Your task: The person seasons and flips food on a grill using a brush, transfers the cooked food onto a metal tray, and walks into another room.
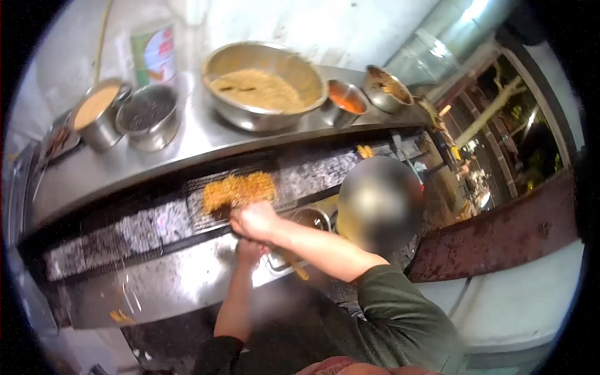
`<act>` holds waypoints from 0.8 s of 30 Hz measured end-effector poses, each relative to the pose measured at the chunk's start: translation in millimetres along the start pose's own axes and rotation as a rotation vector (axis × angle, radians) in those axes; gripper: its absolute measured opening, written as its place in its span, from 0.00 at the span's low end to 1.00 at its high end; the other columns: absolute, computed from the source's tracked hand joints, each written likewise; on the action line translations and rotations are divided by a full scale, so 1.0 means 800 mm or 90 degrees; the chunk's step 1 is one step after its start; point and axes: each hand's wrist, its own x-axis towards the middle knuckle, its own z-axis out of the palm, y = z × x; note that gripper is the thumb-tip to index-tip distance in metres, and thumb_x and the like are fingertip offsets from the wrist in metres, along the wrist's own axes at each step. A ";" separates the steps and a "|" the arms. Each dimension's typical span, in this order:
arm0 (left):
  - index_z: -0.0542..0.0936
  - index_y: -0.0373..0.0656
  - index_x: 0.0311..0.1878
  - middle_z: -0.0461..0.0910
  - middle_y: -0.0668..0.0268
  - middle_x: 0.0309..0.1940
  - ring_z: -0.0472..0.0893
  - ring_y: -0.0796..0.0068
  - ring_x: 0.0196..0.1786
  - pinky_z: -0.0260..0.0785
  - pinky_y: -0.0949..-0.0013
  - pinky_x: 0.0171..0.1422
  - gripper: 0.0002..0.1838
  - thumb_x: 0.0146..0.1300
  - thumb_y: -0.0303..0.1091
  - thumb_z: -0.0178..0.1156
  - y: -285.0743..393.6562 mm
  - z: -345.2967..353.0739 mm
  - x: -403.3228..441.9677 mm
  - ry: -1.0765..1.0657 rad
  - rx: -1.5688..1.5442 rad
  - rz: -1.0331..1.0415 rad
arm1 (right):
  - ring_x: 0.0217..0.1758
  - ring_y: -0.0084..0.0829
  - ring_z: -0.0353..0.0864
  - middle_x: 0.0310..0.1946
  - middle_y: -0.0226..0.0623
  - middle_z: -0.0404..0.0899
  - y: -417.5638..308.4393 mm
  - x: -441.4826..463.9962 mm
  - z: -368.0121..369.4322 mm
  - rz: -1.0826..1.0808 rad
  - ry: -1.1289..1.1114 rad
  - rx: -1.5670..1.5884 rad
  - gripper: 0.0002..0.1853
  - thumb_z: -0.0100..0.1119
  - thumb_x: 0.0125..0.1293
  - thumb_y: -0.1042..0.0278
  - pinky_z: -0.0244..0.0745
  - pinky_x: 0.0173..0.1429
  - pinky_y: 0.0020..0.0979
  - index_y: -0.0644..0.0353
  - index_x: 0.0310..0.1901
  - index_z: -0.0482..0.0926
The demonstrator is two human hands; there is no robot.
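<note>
Orange-brown pieces of food (pixel 239 189) lie close together on the wire grill rack (pixel 197 219). At their near edge my right hand (pixel 255 222) is closed in a fist, reaching in from the right. Just below it is my left hand (pixel 251 250), also closed, so the two hands nearly touch. Whatever is inside the fingers is hidden. A brush-like tool with a yellowish handle (pixel 299 269) rests by a metal container (pixel 311 219), right of my hands.
Behind the long charcoal grill (pixel 144 231), a steel shelf (pixel 194 137) carries a large bowl of tan sauce (pixel 265 115), a pot of orange sauce (pixel 342 103) and several other pots. At the right is a blurred round thing (pixel 380 200). Food scraps (pixel 122 317) lie front left.
</note>
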 end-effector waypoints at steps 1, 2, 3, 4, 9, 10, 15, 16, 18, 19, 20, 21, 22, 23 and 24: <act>0.73 0.40 0.34 0.70 0.68 0.21 0.71 0.76 0.22 0.68 0.71 0.26 0.06 0.64 0.31 0.51 0.009 0.009 -0.008 -0.012 0.023 0.034 | 0.30 0.43 0.82 0.26 0.42 0.82 0.003 -0.014 -0.030 -0.023 -0.023 0.058 0.13 0.51 0.61 0.56 0.77 0.35 0.42 0.55 0.31 0.80; 0.73 0.40 0.32 0.69 0.69 0.20 0.71 0.76 0.22 0.68 0.71 0.26 0.07 0.64 0.31 0.51 0.019 0.019 -0.015 -0.023 0.046 0.068 | 0.33 0.43 0.82 0.29 0.43 0.82 0.012 -0.030 -0.052 -0.021 0.000 0.082 0.14 0.54 0.60 0.55 0.77 0.40 0.40 0.55 0.36 0.82; 0.73 0.39 0.31 0.68 0.69 0.18 0.70 0.76 0.21 0.68 0.70 0.27 0.08 0.63 0.32 0.51 0.027 0.014 -0.015 -0.033 0.094 0.031 | 0.32 0.41 0.83 0.30 0.42 0.83 0.026 -0.048 -0.078 -0.033 0.075 0.126 0.13 0.56 0.59 0.57 0.78 0.40 0.38 0.56 0.37 0.83; 0.74 0.39 0.31 0.67 0.69 0.17 0.70 0.76 0.20 0.68 0.69 0.26 0.09 0.64 0.33 0.51 0.007 0.000 -0.002 0.011 -0.012 -0.077 | 0.32 0.39 0.83 0.30 0.42 0.83 0.046 -0.065 -0.110 -0.055 0.149 0.165 0.12 0.58 0.59 0.58 0.78 0.40 0.37 0.57 0.38 0.83; 0.75 0.36 0.36 0.80 0.61 0.26 0.78 0.74 0.24 0.72 0.72 0.28 0.10 0.66 0.34 0.54 0.000 0.005 -0.003 0.167 0.126 -0.048 | 0.36 0.26 0.83 0.34 0.38 0.84 0.213 -0.162 -0.279 0.090 0.467 0.197 0.10 0.61 0.57 0.67 0.78 0.42 0.28 0.60 0.38 0.83; 0.74 0.35 0.37 0.80 0.61 0.26 0.78 0.73 0.23 0.72 0.72 0.28 0.11 0.66 0.36 0.55 -0.006 0.004 0.000 0.216 0.112 -0.037 | 0.37 0.28 0.83 0.34 0.38 0.84 0.254 -0.174 -0.315 0.197 0.520 0.160 0.11 0.61 0.57 0.64 0.78 0.43 0.29 0.61 0.38 0.83; 0.74 0.35 0.48 0.77 0.66 0.31 0.75 0.74 0.34 0.70 0.70 0.41 0.20 0.62 0.42 0.61 -0.010 0.020 -0.025 0.468 0.601 0.201 | 0.50 0.43 0.79 0.43 0.41 0.82 0.565 -0.161 -0.415 0.345 0.486 -0.231 0.22 0.51 0.61 0.46 0.73 0.55 0.40 0.53 0.47 0.81; 0.72 0.33 0.52 0.78 0.60 0.36 0.76 0.68 0.42 0.68 0.67 0.50 0.24 0.61 0.42 0.61 -0.017 0.019 -0.029 0.570 0.600 0.211 | 0.50 0.44 0.79 0.43 0.41 0.82 0.600 -0.151 -0.425 0.350 0.422 -0.231 0.22 0.50 0.61 0.46 0.73 0.55 0.41 0.52 0.46 0.81; 0.71 0.30 0.55 0.73 0.51 0.48 0.72 0.60 0.52 0.63 0.61 0.59 0.26 0.62 0.42 0.60 -0.032 0.042 -0.047 0.737 0.652 0.241 | 0.50 0.43 0.79 0.44 0.45 0.81 0.669 -0.142 -0.418 0.334 0.365 -0.198 0.23 0.55 0.61 0.46 0.73 0.54 0.37 0.56 0.49 0.79; 0.70 0.29 0.56 0.71 0.48 0.52 0.71 0.57 0.55 0.61 0.60 0.62 0.26 0.62 0.41 0.59 -0.040 0.057 -0.056 0.821 0.688 0.284 | 0.51 0.44 0.79 0.46 0.46 0.80 0.680 -0.141 -0.415 0.334 0.345 -0.182 0.25 0.54 0.61 0.45 0.73 0.53 0.38 0.58 0.50 0.79; 0.70 0.29 0.56 0.70 0.47 0.52 0.70 0.55 0.55 0.60 0.59 0.62 0.27 0.61 0.41 0.60 -0.048 0.071 -0.068 0.852 0.735 0.272 | 0.51 0.45 0.78 0.46 0.47 0.79 0.693 -0.152 -0.406 0.313 0.407 -0.232 0.26 0.55 0.61 0.44 0.73 0.53 0.39 0.59 0.50 0.78; 0.70 0.29 0.56 0.70 0.46 0.53 0.69 0.54 0.56 0.60 0.58 0.62 0.27 0.61 0.40 0.60 -0.054 0.091 -0.077 0.885 0.775 0.262 | 0.51 0.46 0.78 0.47 0.48 0.79 0.697 -0.169 -0.399 0.288 0.473 -0.288 0.27 0.55 0.61 0.43 0.73 0.52 0.39 0.60 0.50 0.78; 0.70 0.29 0.56 0.69 0.46 0.53 0.68 0.53 0.56 0.59 0.57 0.63 0.27 0.61 0.40 0.60 -0.062 0.107 -0.086 0.920 0.811 0.250 | 0.51 0.46 0.77 0.47 0.49 0.78 0.696 -0.188 -0.392 0.258 0.538 -0.344 0.28 0.55 0.61 0.43 0.73 0.52 0.40 0.61 0.50 0.77; 0.70 0.28 0.56 0.69 0.46 0.52 0.68 0.52 0.55 0.60 0.56 0.61 0.27 0.60 0.40 0.61 -0.076 0.115 -0.095 0.936 0.850 0.254 | 0.47 0.45 0.78 0.44 0.46 0.79 0.698 -0.212 -0.370 0.197 0.673 -0.324 0.27 0.59 0.60 0.45 0.74 0.49 0.40 0.62 0.49 0.78; 0.70 0.28 0.56 0.69 0.46 0.51 0.68 0.52 0.54 0.60 0.56 0.61 0.27 0.60 0.40 0.61 -0.089 0.123 -0.102 0.946 0.866 0.259 | 0.40 0.43 0.78 0.37 0.44 0.79 0.684 -0.243 -0.339 0.206 0.711 -0.200 0.22 0.62 0.59 0.51 0.74 0.44 0.38 0.62 0.46 0.78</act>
